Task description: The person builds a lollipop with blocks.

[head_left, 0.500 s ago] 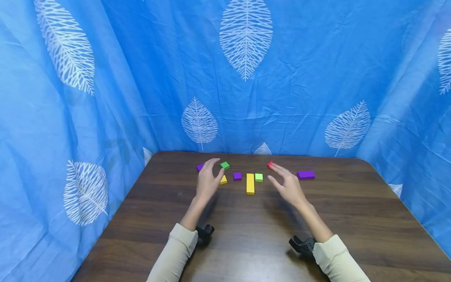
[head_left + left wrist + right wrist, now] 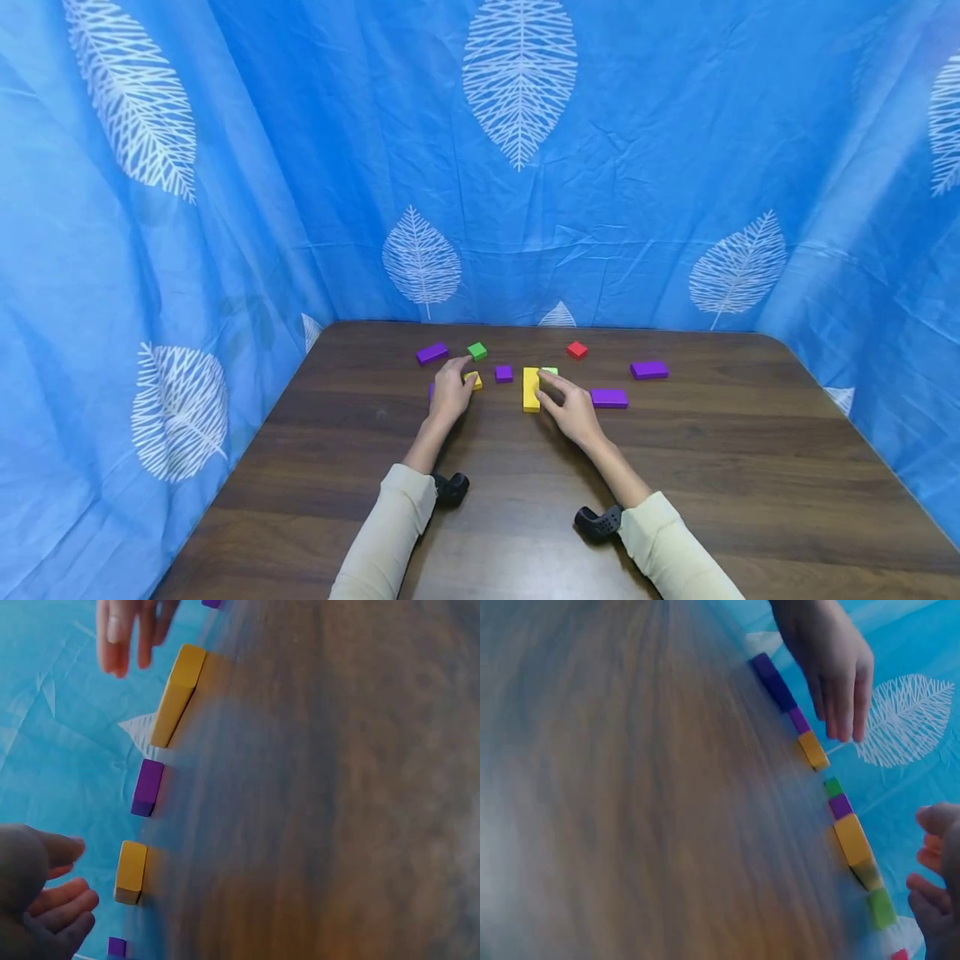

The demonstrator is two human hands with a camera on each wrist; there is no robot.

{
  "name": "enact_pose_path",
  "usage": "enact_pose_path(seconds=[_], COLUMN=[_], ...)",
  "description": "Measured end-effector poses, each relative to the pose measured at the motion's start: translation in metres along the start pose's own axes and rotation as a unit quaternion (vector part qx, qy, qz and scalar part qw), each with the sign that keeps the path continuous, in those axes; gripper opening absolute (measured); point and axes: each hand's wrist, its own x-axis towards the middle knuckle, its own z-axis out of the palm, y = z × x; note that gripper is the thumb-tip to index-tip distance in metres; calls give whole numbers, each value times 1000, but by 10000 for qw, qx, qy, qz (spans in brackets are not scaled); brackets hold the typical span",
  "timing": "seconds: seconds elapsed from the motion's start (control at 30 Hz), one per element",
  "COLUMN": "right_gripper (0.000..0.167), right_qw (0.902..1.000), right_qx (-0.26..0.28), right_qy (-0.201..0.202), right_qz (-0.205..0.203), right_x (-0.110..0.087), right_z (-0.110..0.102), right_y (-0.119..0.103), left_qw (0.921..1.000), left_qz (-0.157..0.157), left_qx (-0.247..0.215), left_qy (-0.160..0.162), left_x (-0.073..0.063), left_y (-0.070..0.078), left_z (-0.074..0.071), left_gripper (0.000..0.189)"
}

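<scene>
The counter (image 2: 712, 467) is brown wood with dark stripes and a soft shine near the front. A blue curtain (image 2: 322, 150) with big white leaves hangs behind it and down both sides. The person has pale sleeves (image 2: 384, 533) and a black strap piece (image 2: 452, 490) at each wrist.

The left hand (image 2: 452, 390) is above the counter beside the small yellow block (image 2: 476, 381). The right hand (image 2: 573, 411) is beside the long yellow block (image 2: 530, 390), near the light green block (image 2: 551, 369). I can't tell if its fingers touch either one. Each grip is loose, thumb and fingers apart, holding nothing. The small purple block (image 2: 503, 374) sits between the two yellow ones.

Half a second ago, the right hand was over by the red block (image 2: 577, 350). Now it has moved to the middle. The red block and the purple block in front of it (image 2: 609, 399) are in plain sight now. The left hand is a bit lower, so the far purple block (image 2: 432, 354) shows whole beside the dark green block (image 2: 477, 351). The blocks lie in the same spots.
</scene>
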Motion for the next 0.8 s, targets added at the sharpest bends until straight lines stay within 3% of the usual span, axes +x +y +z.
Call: enact_pose_path(seconds=[0.3, 0.47, 0.8], right_gripper=[36, 33, 33], right_qw=[9996, 9991, 9976], right_qx=[-71, -290, -456], right_qy=[-257, -306, -473], right_qz=[-87, -85, -229], right_x=[-7, -9, -15], right_z=[13, 15, 16], right_y=[6, 9, 8], left_qw=[9966, 9957, 9959], left_qz=[28, 165, 115], left_qx=[515, 613, 600], left_qy=[-650, -674, -670], left_x=[-3, -5, -9], left_y=[-5, -6, -4], left_z=[3, 4, 3], left_gripper=[33, 30, 30])
